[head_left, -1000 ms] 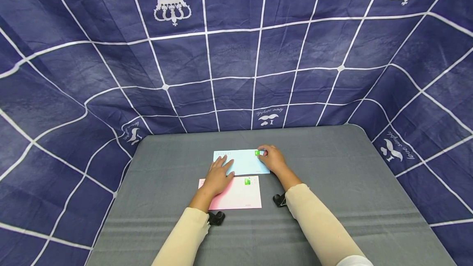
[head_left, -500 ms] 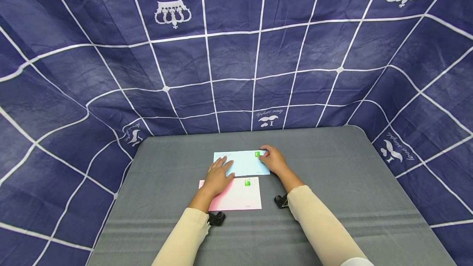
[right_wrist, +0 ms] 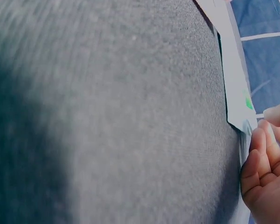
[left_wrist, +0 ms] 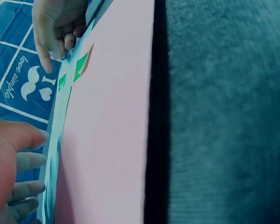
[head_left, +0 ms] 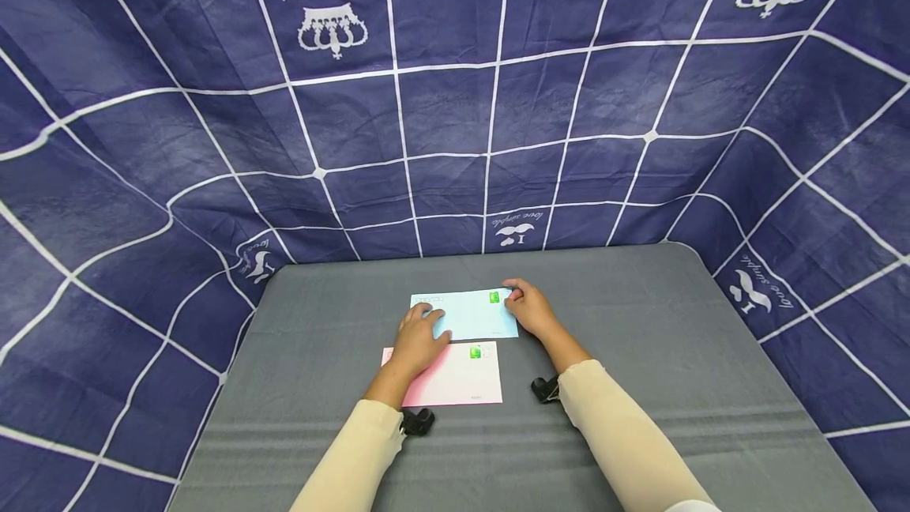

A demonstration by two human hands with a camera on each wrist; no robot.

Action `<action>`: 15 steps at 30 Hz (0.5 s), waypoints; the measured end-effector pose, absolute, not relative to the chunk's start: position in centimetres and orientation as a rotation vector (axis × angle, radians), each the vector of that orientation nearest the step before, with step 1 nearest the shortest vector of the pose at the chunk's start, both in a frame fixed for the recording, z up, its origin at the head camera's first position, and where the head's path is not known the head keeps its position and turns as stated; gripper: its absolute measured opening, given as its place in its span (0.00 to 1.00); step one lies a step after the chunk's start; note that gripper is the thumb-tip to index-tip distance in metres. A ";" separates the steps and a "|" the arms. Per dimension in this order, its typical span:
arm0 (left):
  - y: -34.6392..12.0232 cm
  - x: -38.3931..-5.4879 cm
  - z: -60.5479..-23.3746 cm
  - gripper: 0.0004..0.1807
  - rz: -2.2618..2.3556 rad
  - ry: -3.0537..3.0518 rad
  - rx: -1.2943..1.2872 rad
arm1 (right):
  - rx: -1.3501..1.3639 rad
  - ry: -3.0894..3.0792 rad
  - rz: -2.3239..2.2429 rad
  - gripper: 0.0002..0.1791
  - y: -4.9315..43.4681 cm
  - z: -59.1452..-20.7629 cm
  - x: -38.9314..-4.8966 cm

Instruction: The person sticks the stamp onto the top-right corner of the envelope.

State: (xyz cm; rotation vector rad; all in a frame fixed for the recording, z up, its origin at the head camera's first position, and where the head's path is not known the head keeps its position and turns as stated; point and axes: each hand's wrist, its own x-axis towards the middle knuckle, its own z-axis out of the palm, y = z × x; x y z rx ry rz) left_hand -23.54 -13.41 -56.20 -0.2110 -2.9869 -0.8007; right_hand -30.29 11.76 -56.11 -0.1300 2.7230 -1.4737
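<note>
A light-blue envelope with a green stamp lies flat on the grey table. My left hand rests with fingers spread over its left end, while the wrist crosses the pink envelope. At the blue envelope's upper right corner is my right hand. Its index finger and thumb lie on either side of that corner, and the other fingers are curled in, as the right wrist view shows at the right hand. Whether they pinch the paper is unclear. The pink envelope bears a green stamp too.
The grey table stretches out to both sides and in front of the envelopes. A navy cloth with white lines hangs behind it and along both sides. Black wrist cameras sit on the cuffs.
My right hand has shifted slightly right, drawing its thumb away from the stamp towards the blue envelope's edge. The left hand's fingers have moved a little closer in. Both envelopes stay in place.
</note>
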 end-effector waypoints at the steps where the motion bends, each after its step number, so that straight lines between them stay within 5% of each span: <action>1: -13.4 -23.5 -56.2 0.26 -0.813 -2.983 -0.208 | -0.130 2.720 -1.478 0.19 11.8 -56.1 -30.3; 15: -14.0 -23.5 -54.7 0.16 -1.062 -2.703 -0.221 | -0.210 2.731 -1.612 0.14 12.4 -54.8 -29.2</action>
